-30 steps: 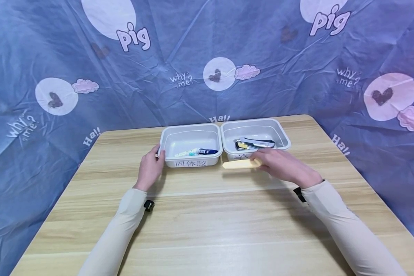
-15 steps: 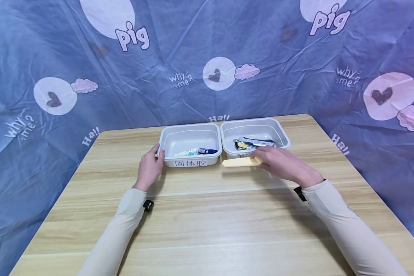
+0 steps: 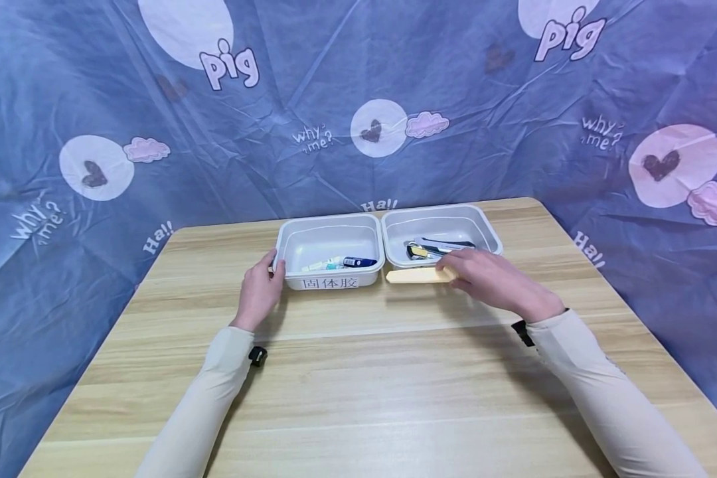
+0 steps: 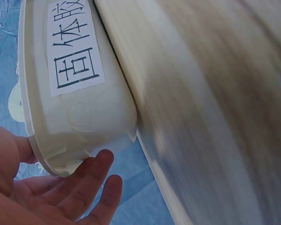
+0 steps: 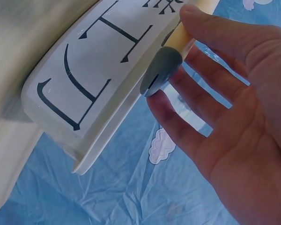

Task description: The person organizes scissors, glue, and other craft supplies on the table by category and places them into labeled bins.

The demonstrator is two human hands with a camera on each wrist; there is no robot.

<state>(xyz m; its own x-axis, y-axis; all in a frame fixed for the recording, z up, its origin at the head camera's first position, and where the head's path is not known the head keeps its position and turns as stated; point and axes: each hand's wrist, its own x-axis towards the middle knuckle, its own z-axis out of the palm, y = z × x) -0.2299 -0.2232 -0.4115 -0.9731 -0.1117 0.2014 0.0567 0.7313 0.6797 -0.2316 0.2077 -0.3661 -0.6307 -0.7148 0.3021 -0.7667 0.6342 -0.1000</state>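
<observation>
At its front left corner, my left hand (image 3: pixel 258 292) grips a white plastic bin (image 3: pixel 330 232), thumb and fingers around the rim. A label (image 4: pixel 77 47) with Chinese characters is on its front, and several glue sticks (image 3: pixel 359 262) lie inside. My right hand (image 3: pixel 492 280) pinches a yellow utility knife (image 3: pixel 415 275) crosswise just in front of the right-hand bin (image 3: pixel 433 220). In the right wrist view, the knife's grey slotted end (image 5: pixel 163 65) rests against a fingertip, overlapping the bin rim. Several cutters (image 3: pixel 445 245) lie in the right-hand bin.
Both bins stand side by side near the back edge of the wooden table (image 3: pixel 358 372). Behind and around the table hangs a blue printed cloth (image 3: pixel 311 79).
My right hand has moved slightly up and right, bringing the utility knife closer to the right-hand bin's front. My left hand has stayed on the left-hand bin.
</observation>
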